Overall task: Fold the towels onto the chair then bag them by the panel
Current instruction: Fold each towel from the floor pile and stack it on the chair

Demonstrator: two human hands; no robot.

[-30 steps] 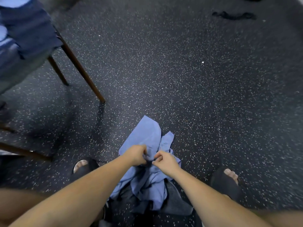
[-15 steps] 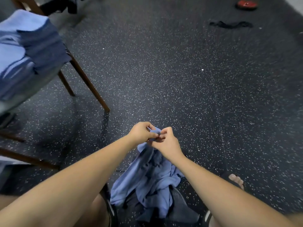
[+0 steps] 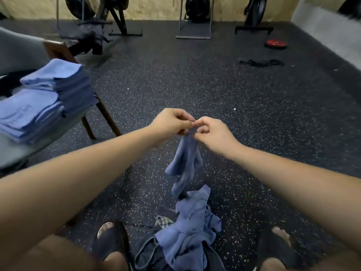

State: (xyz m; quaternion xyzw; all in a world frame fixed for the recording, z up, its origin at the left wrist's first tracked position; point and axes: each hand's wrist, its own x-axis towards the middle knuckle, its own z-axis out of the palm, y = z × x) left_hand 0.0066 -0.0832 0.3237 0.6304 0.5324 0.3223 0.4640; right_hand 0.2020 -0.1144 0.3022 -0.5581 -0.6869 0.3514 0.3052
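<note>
A blue towel (image 3: 185, 159) hangs bunched in the air in front of me. My left hand (image 3: 172, 122) and my right hand (image 3: 211, 132) pinch its top edge side by side, fingertips nearly touching. Below it, between my feet, lies a heap of crumpled blue towels (image 3: 191, 227) on a dark bag (image 3: 148, 255). At the left, the wooden chair (image 3: 103, 114) carries two stacks of folded blue towels (image 3: 48, 96).
The floor is dark speckled rubber. Exercise machines (image 3: 109, 16) and a metal stand (image 3: 194, 30) line the far yellow wall. A red disc (image 3: 275, 44) and a black strap (image 3: 260, 62) lie at the far right. My sandalled feet (image 3: 109, 237) flank the heap.
Both hands have lifted the towel from the heap up into the air. My view has tilted up, bringing the chair's stacks and the far wall into sight.
</note>
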